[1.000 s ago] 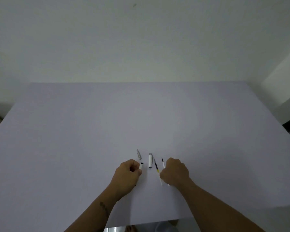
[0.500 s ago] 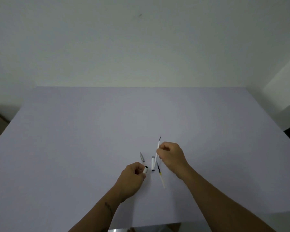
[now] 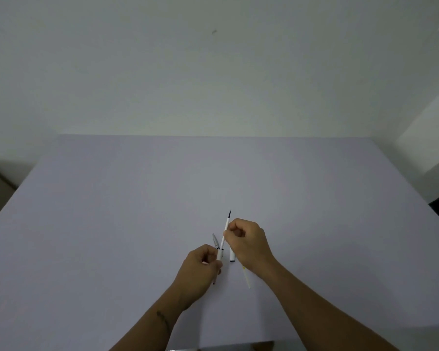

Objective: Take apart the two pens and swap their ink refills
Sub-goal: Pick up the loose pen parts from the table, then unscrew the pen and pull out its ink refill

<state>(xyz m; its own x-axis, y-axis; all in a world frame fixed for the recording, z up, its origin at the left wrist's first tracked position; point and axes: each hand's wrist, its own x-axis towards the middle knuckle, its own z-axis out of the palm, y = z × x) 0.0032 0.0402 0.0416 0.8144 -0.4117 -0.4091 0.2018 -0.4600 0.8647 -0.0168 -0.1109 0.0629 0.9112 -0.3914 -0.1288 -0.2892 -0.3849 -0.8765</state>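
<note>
A: Low in the frame, what is each hand doing?

B: The left hand (image 3: 200, 266) is closed around a white pen barrel (image 3: 220, 254), open end up. Just above and to its right, the right hand (image 3: 249, 243) pinches a thin refill (image 3: 225, 230) between its fingers (image 3: 230, 233), dark tip pointing to the upper frame, lower end at the barrel mouth.

A: So which step?

B: Feeding a refill in, I judge. Next it must slide straight down, kept in line.

A: And the rest?

B: On the table (image 3: 112, 224) lie a second refill (image 3: 246, 277) below the right hand, another barrel (image 3: 232, 257) between the hands, and a grey tip piece (image 3: 215, 241) further up.
</note>
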